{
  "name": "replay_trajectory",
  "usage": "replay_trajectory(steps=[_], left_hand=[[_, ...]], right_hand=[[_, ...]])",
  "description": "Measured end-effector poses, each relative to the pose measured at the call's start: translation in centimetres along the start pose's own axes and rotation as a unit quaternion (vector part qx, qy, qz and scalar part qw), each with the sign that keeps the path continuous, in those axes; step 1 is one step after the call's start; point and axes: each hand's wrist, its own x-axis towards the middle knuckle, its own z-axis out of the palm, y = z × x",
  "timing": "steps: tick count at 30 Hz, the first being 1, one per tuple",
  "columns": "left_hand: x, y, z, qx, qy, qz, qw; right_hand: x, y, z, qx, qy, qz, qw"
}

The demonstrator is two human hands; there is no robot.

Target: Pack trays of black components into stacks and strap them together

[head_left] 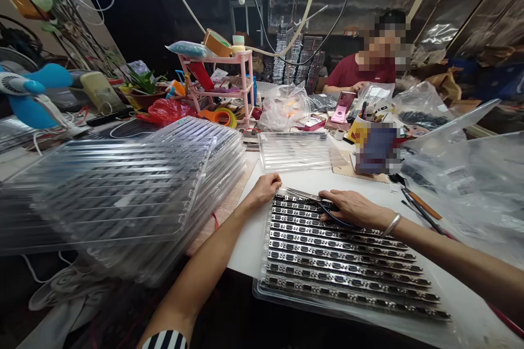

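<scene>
In front of me lies a clear plastic tray [262, 262] filled with rows of metal connectors [327, 253], each with a dark socket face. My right hand [354, 208] is over the far rows, closed on a pair of scissors [305, 194] with dark handles. Their blades point left, toward the tray's far left corner. At that corner my left hand [265, 190] is closed in a pinch, close to the scissor tips. Whatever its fingertips hold is too small to make out.
Stacked clear trays [164, 185] rise on my left. Beyond my hands lies another clear tray [301, 152]. A pink rack [221, 60], pen holder [364, 128], phone [344, 106] and plastic bags [483, 174] surround the work area. A person [347, 73] sits opposite.
</scene>
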Motion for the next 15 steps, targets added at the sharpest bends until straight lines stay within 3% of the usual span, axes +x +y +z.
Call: replay_trajectory(steps=[8, 12, 15], left_hand=[[0.0, 0.1, 0.0, 0.012, 0.003, -0.006, 1.0], [0.0, -0.3, -0.2, 0.011, -0.004, -0.014, 1.0], [0.0, -0.5, -0.6, 0.006, -0.022, -0.022, 1.0]], right_hand=[[0.1, -0.2, -0.1, -0.009, 0.002, 0.002, 1.0], [-0.3, 0.4, -1.6, 0.027, 0.003, -0.003, 1.0], [-1.2, 2.1, -2.8, 0.071, 0.031, 0.01, 0.997]])
